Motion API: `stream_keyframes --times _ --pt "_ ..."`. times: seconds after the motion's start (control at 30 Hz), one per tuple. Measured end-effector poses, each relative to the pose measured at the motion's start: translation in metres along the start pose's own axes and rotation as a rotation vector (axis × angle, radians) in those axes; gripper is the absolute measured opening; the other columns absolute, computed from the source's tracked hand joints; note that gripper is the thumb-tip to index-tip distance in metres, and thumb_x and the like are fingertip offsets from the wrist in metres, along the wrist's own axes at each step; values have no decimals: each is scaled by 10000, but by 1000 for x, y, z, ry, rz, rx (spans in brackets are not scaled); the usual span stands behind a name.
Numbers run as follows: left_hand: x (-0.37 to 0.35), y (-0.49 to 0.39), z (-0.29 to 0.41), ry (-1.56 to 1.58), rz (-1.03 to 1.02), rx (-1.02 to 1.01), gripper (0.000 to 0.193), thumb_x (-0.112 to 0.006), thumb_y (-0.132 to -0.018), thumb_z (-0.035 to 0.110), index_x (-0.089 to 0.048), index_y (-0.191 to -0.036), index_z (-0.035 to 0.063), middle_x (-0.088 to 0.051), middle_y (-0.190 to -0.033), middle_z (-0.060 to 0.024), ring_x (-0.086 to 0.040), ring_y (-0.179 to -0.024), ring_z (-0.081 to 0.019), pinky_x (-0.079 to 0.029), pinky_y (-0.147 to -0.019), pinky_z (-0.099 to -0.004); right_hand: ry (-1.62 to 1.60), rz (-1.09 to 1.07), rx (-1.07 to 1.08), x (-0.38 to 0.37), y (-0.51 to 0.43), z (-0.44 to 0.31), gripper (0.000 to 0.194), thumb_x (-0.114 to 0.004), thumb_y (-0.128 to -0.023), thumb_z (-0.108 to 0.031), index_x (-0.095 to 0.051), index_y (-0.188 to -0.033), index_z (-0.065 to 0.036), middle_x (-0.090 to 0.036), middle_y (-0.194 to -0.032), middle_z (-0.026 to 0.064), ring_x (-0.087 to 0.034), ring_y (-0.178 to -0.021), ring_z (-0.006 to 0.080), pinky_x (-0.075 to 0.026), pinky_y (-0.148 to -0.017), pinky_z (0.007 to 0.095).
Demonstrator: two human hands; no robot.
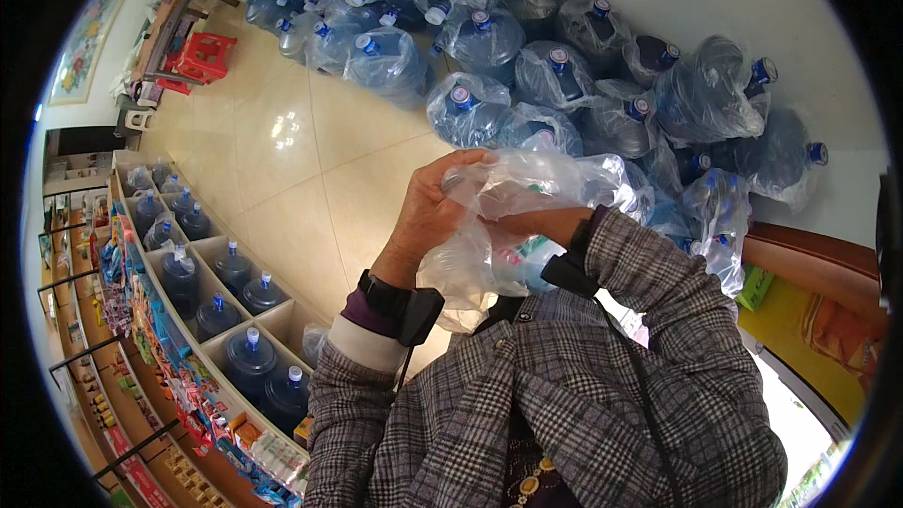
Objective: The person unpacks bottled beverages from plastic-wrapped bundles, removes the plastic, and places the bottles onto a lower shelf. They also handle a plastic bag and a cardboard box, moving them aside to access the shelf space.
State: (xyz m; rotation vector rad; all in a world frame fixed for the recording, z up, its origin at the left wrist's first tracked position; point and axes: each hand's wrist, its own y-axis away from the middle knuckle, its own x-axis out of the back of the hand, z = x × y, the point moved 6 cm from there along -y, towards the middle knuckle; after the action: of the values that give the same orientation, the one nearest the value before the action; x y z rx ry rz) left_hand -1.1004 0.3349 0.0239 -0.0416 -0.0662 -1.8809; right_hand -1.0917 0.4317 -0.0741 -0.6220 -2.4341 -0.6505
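Note:
My left hand pinches the upper edge of a clear plastic bag in front of my chest. My right hand reaches in from the right, behind or inside the crumpled film. Its fingers are blurred by the plastic, so their grip cannot be made out. Something with red and green patches shows faintly through the bag, too veiled to name. Just beyond my hands stand large blue water-cooler bottles with blue caps, many wrapped in clear plastic bags.
Wrapped bottles are piled along the wall. On the left, a partitioned shelf holds more blue bottles, beside racks of packaged goods. A red plastic stool stands by a wooden table on the tiled floor.

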Motion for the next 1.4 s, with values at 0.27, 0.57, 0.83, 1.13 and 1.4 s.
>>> stream_keyframes --times 0.27,0.57,0.83,1.13,1.4 --pt "-1 -12 47 -86 24 -258 193 -611 -901 -23 -680 -1081 -10 -711 -1036 -92 -650 -969 -160 -503 -876 -278 -234 113 251 -62 40 21 231 -612 -862 -221 -655 -1026 -64 -640 -978 145 -614 -946 331 -473 -798 461" --pt "33 -1 -6 -38 76 101 247 -632 -969 113 -662 -1190 8 -690 -1060 -16 -601 -961 -85 -495 -850 -260 141 68 210 -10 29 28 346 -638 -869 -247 -606 -1160 -63 -582 -1142 161 -555 -1088 369 -443 -918 458" --pt "84 14 -50 160 300 226 344 -632 -948 88 -589 -1276 -6 -655 -1094 -61 -635 -938 -137 -544 -928 -364 -616 113 260 76 62 2 313 -631 -938 -196 -652 -1212 -47 -690 -1130 126 -640 -1075 273 -504 -929 379" --pt "132 31 -53 628 280 85 458 -521 -997 219 -446 -1405 26 -494 -894 28 -530 -818 -128 -342 -1089 -701 -1089 599 -411 52 97 137 805 -719 -887 -437 -358 -1500 -60 -462 -1451 198 -466 -1322 299 -405 -1054 429" --pt "114 29 -45 1087 192 -24 470 -586 -951 189 -460 -1398 116 -563 -904 24 -600 -940 -162 -353 -1090 -680 -1512 359 -49 3 40 110 1148 -735 -814 -578 5 -1587 -161 -140 -1616 187 -247 -1460 343 -247 -1166 552"
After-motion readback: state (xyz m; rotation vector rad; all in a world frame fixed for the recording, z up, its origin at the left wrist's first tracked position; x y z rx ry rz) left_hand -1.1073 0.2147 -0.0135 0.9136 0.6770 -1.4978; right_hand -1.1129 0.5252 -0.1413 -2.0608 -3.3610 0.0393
